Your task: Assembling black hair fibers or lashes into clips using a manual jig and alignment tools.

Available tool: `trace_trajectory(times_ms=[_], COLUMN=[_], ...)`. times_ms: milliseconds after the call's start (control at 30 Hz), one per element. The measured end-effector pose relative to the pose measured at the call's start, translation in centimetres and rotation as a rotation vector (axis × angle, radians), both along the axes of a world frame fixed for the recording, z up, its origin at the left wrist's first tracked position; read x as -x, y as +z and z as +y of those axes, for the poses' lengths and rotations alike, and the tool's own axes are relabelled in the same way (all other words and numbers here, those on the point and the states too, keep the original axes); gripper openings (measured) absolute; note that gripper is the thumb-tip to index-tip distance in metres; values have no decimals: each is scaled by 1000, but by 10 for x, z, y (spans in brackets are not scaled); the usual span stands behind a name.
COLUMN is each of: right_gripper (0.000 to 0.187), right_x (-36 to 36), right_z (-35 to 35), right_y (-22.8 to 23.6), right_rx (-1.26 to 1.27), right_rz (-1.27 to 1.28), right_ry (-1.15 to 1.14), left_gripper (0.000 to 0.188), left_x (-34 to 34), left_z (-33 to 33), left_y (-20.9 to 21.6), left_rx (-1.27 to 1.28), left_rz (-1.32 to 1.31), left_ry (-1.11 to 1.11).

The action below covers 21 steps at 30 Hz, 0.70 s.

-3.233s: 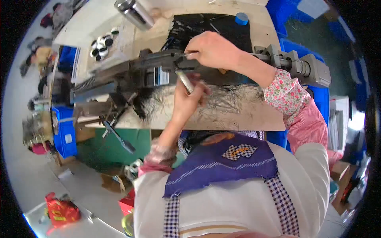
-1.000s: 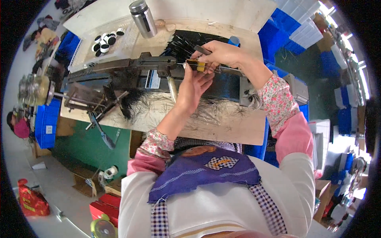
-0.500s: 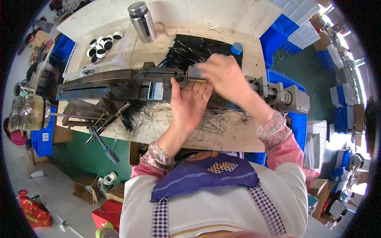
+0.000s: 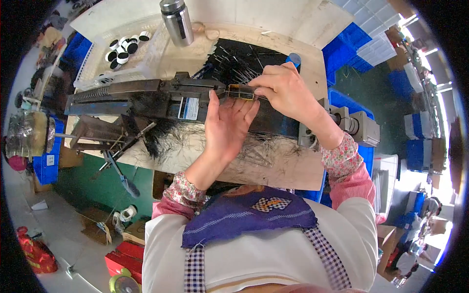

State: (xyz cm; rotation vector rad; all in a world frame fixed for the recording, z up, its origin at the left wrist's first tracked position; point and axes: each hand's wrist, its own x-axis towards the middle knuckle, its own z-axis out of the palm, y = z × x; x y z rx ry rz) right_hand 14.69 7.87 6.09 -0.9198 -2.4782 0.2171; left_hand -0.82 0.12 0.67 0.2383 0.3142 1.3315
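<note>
A long dark metal bench fixture (image 4: 161, 97) with a coil spring at its left end lies across the worktable. A small dark rectangular piece with yellow edges (image 4: 241, 92) sits at the end of its jaw. My right hand (image 4: 290, 95) pinches the right end of this piece between thumb and fingers. From the near side my left hand (image 4: 227, 129) is open, palm up, its fingertips under the piece and its thumb beside the jaw. Behind the hands, thin metal rods (image 4: 234, 66) lie scattered on a black cloth (image 4: 266, 56).
A steel flask (image 4: 177, 24) stands beside a clear plastic basket (image 4: 88, 68) of black-and-white round caps (image 4: 131, 47). A blue cap (image 4: 293, 59) is behind my right hand. Dark bristles litter the wooden tabletop (image 4: 293, 171). A metal block mechanism (image 4: 359, 128) stands at the right end.
My right hand, blurred before, is now steady and has come down slightly to the right, fingers at the piece's end. My left hand keeps its open pose. The whole view has shifted a little.
</note>
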Motion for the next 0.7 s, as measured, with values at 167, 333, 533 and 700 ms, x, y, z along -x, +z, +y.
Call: trace_trajectory(times_ms=[167,333,533,700], right_gripper=[15,12,17,16], right_x=[5,13,7,8], right_z=[-9,0,9,4], right_y=[-2,-7,-11,-3], right_rx=[-152,-12,169,107], right_rz=[69,175,15,-97], right_ry=[34,-6,-26,-55], left_gripper=[68,69,66,65], left_x=[-1,3,5,4], left_z=[4,1,-3,-2], left_y=[-1,-14,-1,3], left_rx=[37,-119,-5,40], left_rz=[-42,-204,-11,-48], left_ry=[-17,-95,-5,-27])
